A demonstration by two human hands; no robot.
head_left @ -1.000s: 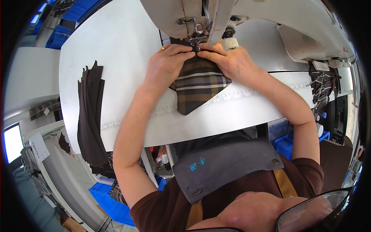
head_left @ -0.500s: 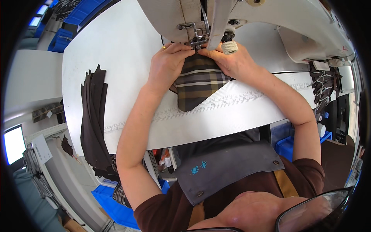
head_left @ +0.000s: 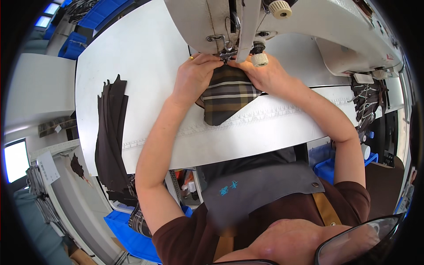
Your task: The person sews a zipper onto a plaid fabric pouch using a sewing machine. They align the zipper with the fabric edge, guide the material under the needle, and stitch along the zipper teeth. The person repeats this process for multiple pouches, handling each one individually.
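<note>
On the white table (head_left: pixel 145 53), far from you under the sewing machine (head_left: pixel 265 26), your left hand (head_left: pixel 194 77) and right hand (head_left: pixel 265 73) press curled fingers onto the plaid fabric piece (head_left: pixel 227 97) at the needle, dark cut pieces (head_left: pixel 110 132) stacked left, a blue bin (head_left: pixel 329 168) near right, contents unclear.

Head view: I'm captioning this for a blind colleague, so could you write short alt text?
Seen from above, a person's left hand and right hand press a brown plaid fabric piece under the needle of a white sewing machine. A stack of dark brown fabric pieces lies at the left of the white table.
</note>
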